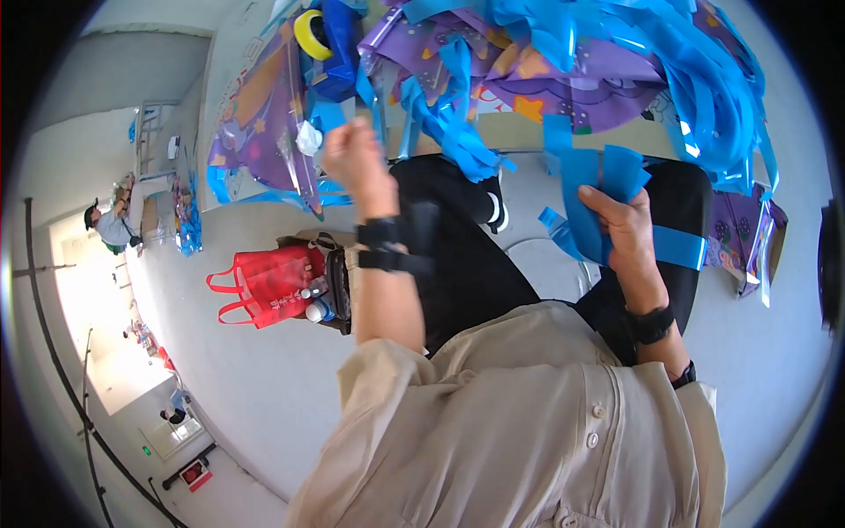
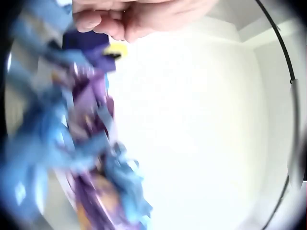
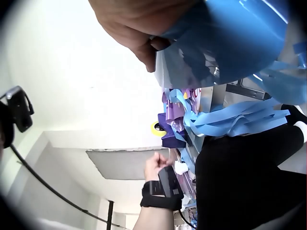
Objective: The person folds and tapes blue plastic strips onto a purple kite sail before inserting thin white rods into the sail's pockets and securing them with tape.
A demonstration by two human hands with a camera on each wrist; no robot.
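Note:
My right hand (image 1: 627,231) grips a folded blue plastic ribbon (image 1: 581,198), thumb on top, above the right thigh. In the right wrist view the ribbon (image 3: 230,43) spreads broad and shiny beyond the fingers. My left hand (image 1: 359,167) is raised near the table edge, fingers curled, with nothing visible in them. It is blurred in the head view. Just beyond it stands a blue tape dispenser (image 1: 341,70) with a yellow-cored roll (image 1: 310,35). A white crumpled lump (image 1: 308,139) lies beside the left hand, next to a purple printed sheet (image 1: 264,110).
Blue ribbons (image 1: 704,97) lie heaped on more purple printed sheets (image 1: 581,88) across the table, some hanging over its edge. A red bag (image 1: 273,286) and a bottle (image 1: 319,310) are at the left. Other people (image 1: 114,227) work farther off.

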